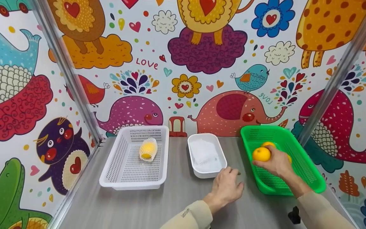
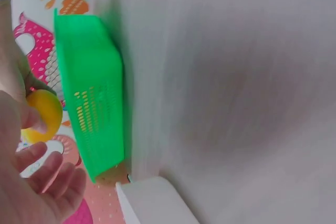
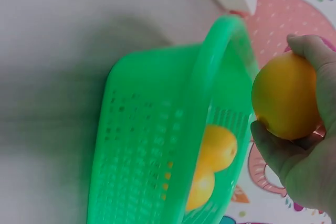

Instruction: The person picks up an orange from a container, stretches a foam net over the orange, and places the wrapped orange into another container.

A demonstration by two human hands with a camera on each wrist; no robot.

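Note:
My right hand grips an orange between thumb and fingers, above the left side of the green basket. In the right wrist view the held orange is apart from the basket's rim, while more oranges lie inside. My left hand hovers near the front right corner of the small white tub. Its fingers are loosely bent and hold nothing in the left wrist view. Whether that hand touches the tub, I cannot tell.
On the left stands a white perforated basket with a yellow-orange fruit in a foam net. A small black object lies near the right front. Patterned walls and metal posts enclose the grey table.

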